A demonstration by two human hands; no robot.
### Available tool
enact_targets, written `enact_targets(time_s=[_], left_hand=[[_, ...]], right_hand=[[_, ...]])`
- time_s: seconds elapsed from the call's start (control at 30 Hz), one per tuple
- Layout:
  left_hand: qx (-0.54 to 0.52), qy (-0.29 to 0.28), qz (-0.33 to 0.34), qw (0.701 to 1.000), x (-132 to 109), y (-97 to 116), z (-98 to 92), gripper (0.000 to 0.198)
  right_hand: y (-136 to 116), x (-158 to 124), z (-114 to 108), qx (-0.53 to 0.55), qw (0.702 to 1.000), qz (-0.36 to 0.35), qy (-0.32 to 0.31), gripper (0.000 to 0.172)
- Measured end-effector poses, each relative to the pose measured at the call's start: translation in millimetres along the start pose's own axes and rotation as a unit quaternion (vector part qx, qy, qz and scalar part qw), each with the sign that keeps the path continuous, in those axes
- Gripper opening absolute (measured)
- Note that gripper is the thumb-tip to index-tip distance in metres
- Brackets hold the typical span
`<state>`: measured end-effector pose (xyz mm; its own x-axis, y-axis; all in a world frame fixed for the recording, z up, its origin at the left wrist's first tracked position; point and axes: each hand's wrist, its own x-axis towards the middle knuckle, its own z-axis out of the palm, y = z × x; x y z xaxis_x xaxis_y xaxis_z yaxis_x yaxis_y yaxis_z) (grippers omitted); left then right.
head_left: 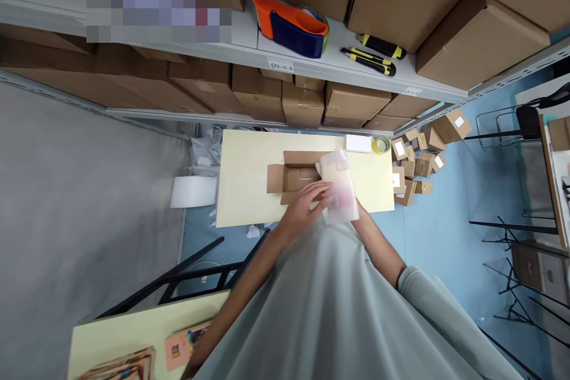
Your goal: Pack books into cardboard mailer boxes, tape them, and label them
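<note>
Two hands (306,204) meet at one frosted packet (342,191).

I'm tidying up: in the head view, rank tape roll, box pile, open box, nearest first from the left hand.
1. Open box: on the table, by the left hand.
2. Tape roll: table's far right corner.
3. Box pile: floor, further right.

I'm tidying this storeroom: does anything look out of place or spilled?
Yes: crumpled white scraps litter the floor by the table's near left corner, like stray waste. To its right, small cartons lie jumbled at odd angles. No liquid spill is visible.
</note>
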<state>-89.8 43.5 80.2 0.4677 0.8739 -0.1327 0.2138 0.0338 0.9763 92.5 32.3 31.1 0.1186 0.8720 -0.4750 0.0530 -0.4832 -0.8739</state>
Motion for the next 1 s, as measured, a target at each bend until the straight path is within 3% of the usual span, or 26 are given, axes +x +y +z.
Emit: enact_targets(time_s=[0.1, 0.17, 0.27, 0.4, 0.57, 0.7, 0.8, 0.87, 1.0], left_hand=[[-0.041, 0.011, -0.061, 0.997, -3, -7, -7.5, 0.051], [-0.051, 0.04, -0.087, 0.994, -5, -19, -13.7, 0.053], [0.0, 0.133, -0.105, 0.986, -7, -48, -27.2, 0.049], [0.143, 0.24, -0.091, 0.956, -10, -98, -49.1, 0.036], [0.193, 0.187, -0.088, 0.959, -15, -138, -59.0, 0.037], [0.188, 0.165, -0.09, 0.964, -16, -146, -52.6, 0.048], [0.187, 0.16, -0.107, 0.963, -16, -148, -46.5, 0.055], [0.186, 0.153, -0.116, 0.964, -17, -150, -43.4, 0.058], [0.186, 0.151, -0.132, 0.962, -17, -151, -40.8, 0.057]], right_hand=[[1, 7, -3, 0.053, 0.997, 0.053, -0.023, 0.034], [-2, 18, -4, 0.035, 0.998, 0.049, 0.021, 0.035], [-9, 40, -5, -0.064, 0.993, 0.0, 0.102, 0.032], [-24, 57, -3, -0.229, 0.963, -0.1, 0.106, 0.031], [-39, 63, 16, -0.425, 0.889, -0.167, 0.038, 0.038], [-32, 68, 35, -0.556, 0.811, -0.167, -0.071, 0.046], [-17, 72, 45, -0.592, 0.781, -0.16, -0.121, 0.044], [-6, 74, 49, -0.575, 0.794, -0.15, -0.13, 0.042], [15, 81, 59, -0.404, 0.907, -0.087, -0.079, 0.029]])
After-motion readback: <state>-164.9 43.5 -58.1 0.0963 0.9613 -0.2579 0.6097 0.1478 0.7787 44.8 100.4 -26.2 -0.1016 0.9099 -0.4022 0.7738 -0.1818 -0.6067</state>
